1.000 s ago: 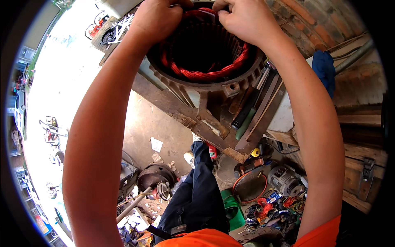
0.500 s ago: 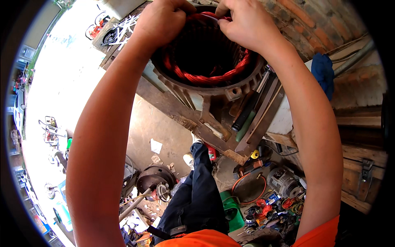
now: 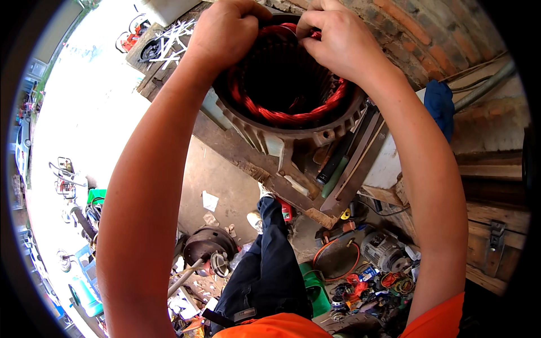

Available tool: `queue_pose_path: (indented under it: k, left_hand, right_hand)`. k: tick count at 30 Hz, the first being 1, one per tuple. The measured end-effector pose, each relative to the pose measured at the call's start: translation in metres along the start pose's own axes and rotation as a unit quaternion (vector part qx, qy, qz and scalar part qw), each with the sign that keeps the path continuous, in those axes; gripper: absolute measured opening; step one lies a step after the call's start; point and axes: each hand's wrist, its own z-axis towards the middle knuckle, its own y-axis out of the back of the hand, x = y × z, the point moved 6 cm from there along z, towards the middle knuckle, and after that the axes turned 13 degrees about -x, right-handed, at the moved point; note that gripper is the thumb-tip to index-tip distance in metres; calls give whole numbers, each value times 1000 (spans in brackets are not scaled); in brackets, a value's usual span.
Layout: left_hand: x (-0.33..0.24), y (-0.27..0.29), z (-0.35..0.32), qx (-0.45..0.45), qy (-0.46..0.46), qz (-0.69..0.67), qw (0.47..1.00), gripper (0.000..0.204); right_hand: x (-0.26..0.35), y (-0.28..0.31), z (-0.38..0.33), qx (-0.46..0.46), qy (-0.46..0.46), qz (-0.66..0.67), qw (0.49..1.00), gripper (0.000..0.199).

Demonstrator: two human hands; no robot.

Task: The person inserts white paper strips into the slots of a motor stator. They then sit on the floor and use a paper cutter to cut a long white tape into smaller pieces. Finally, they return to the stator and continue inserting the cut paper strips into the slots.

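Note:
On the wooden bench in front of me stands a motor stator, its ribbed metal housing open at the top. Inside runs a ring of red wire winding around a dark bore. At the far left of the ring, my left hand is closed, its fingertips pressed together by the winding. Opposite it, my right hand pinches with thumb and forefinger at the far right of the coil. Whatever either hand grips is too small or covered to make out.
Beside the housing lie a black-handled tool and a green-handled tool. A blue cloth hangs at the right, near a brick wall. White strips lie at the far left. Below, a grey motor sits among floor clutter.
The pale strip that showed between my hands at the far side of the winding is no longer visible. My right hand sits slightly lower, and the whole view has shifted a little.

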Motion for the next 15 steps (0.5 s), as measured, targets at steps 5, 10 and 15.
queue_pose_path:
  k: [5, 10, 15]
  left_hand:
    - [1, -1, 1, -6, -13, -2, 1000, 33]
    - [4, -2, 0, -5, -7, 20, 1000, 33]
    - [6, -1, 0, -14, -9, 3, 1000, 33]
  right_hand:
    - [2, 0, -1, 16, -5, 0, 1000, 5]
    - [11, 1, 1, 37, 21, -25, 999, 7]
    - [13, 1, 1, 47, 44, -26, 998, 7]
